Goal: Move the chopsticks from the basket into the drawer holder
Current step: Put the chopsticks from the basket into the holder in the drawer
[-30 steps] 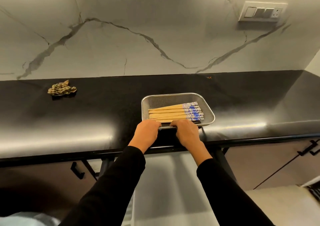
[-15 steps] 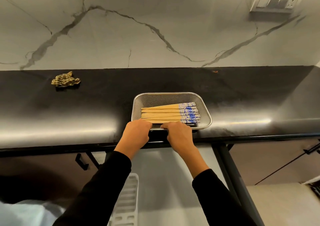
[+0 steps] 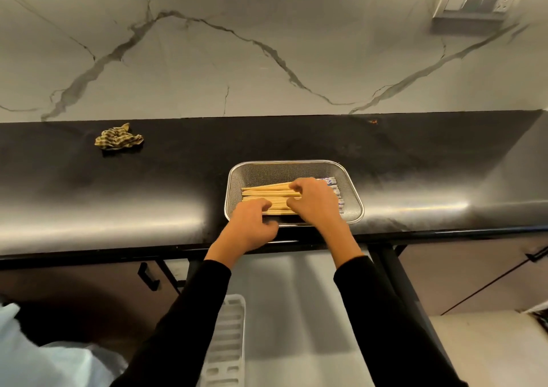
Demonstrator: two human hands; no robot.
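Observation:
A metal mesh basket (image 3: 292,167) sits near the front edge of the black counter (image 3: 296,140). A bundle of wooden chopsticks (image 3: 265,192) with blue-patterned ends lies flat inside it. My right hand (image 3: 315,201) is inside the basket, on top of the chopsticks, its fingers curled around the bundle's middle. My left hand (image 3: 252,226) is at the basket's front left rim, fingers curled, fingertips touching the near chopsticks. Below the counter an open drawer shows a white slotted holder (image 3: 226,342), partly hidden by my left sleeve.
A crumpled checked cloth (image 3: 118,140) lies at the counter's back left. A switch panel (image 3: 479,1) is on the marble wall. Dark cabinet fronts with black handles (image 3: 146,277) flank the open drawer. Light blue fabric (image 3: 44,360) fills the lower left corner.
Both hands left the basket's front rim. The right hand moved up into the basket onto the chopsticks; the left shifted to the near ends. More of the drawer and its holder is in view.

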